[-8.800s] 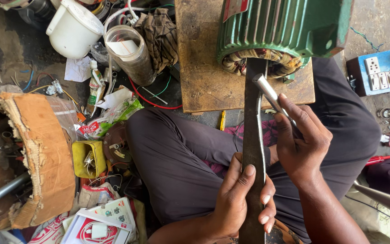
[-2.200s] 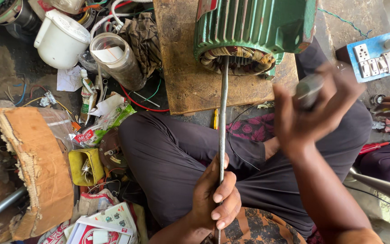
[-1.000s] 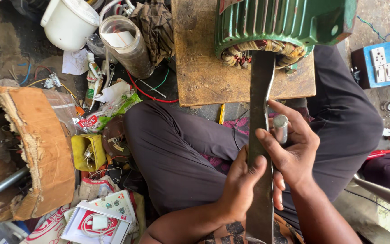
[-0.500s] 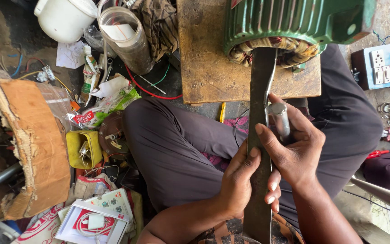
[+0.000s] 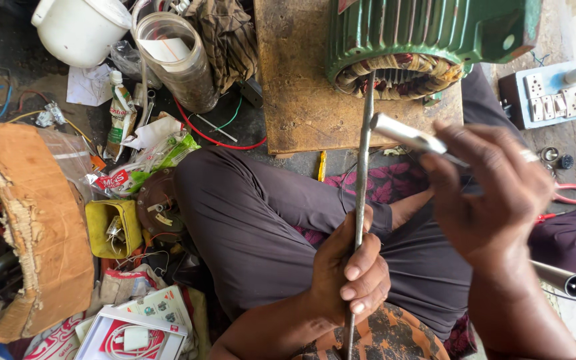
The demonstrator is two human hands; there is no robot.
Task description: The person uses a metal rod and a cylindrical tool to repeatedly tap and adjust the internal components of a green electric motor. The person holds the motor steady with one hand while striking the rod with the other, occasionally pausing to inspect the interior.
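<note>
Left hand [image 5: 351,277], lower centre, fingers closed round flat metal bar [image 5: 363,193], seen edge-on, tip braced into copper windings of green motor [image 5: 428,33] at top. Right hand [image 5: 495,193] raised, fingers gripping metal rod [image 5: 405,135], poised beside bar.

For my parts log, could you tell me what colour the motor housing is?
Green, ribbed motor housing; it shows in the head view.

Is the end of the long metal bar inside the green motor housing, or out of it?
Inside. The metal bar, gripped by the left hand, runs up into the copper windings of the green motor.
</note>
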